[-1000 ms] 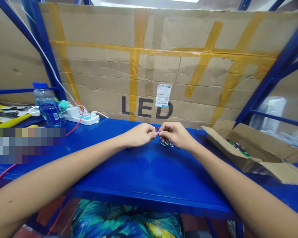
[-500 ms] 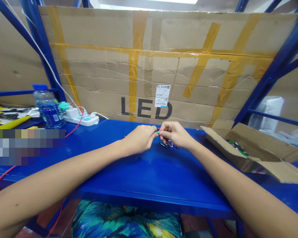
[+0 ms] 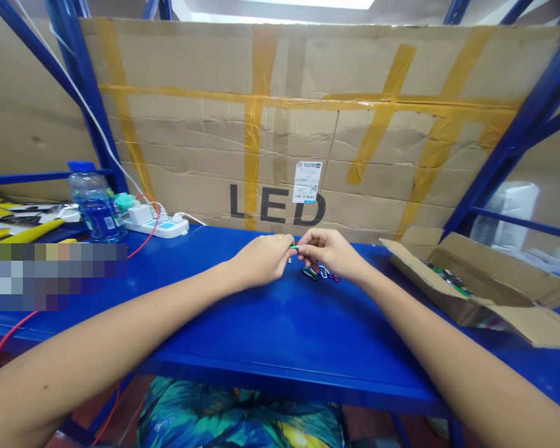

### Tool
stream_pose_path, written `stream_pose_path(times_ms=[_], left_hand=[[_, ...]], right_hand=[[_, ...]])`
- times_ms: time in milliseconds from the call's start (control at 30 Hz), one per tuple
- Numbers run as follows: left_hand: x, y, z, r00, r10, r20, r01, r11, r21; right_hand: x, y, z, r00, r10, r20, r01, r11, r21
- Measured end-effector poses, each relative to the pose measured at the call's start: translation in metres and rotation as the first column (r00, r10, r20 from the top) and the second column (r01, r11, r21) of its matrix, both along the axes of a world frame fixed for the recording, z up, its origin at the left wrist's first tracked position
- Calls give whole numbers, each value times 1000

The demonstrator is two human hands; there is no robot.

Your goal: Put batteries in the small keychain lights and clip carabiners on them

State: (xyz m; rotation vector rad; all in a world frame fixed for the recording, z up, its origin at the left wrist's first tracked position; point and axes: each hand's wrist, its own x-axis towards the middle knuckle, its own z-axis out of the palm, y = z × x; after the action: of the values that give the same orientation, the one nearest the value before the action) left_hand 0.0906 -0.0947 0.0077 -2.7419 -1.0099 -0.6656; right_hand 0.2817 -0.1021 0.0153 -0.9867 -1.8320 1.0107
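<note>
Between left hand [image 3: 264,259] and right [image 3: 326,252], green piece [image 3: 294,247]

Bright light from a ceiling lamp [image 3: 326,3] leaves soft shadows on the blue table [image 3: 261,339]; wide-angle distortion stretches the edges.

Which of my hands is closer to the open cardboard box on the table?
Right. Your right hand is left of the open cardboard box, apart from it, over the blue table. Your left hand is farther off, on the right hand's far side from the box.
</note>
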Motion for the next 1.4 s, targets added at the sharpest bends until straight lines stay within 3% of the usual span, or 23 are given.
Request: stream_pose_path(times_ms=[500, 700, 867, 1233, 1400], left_hand=[[-3, 6, -4, 990, -17, 137, 37, 989, -146], [-3, 6, -8, 985, -72, 154, 94, 986, -136], [-1, 4, -13, 990, -73, 119, 84, 993, -82], [0, 0, -15, 997, -51, -53, 54, 997, 60], [0, 5, -10, 1000, -17, -4, 18, 999, 40]], right_hand=[[6, 10, -12, 990, -7, 142, -16, 986, 163], [6, 6, -10, 917, -138, 375, -44, 898, 438], [2, 1, -11, 895, -151, 421, -108, 841, 530], [-3, 0, -11, 917, -133, 377, -76, 868, 490], [0, 5, -6, 901, -148, 408, -16, 928, 373]])
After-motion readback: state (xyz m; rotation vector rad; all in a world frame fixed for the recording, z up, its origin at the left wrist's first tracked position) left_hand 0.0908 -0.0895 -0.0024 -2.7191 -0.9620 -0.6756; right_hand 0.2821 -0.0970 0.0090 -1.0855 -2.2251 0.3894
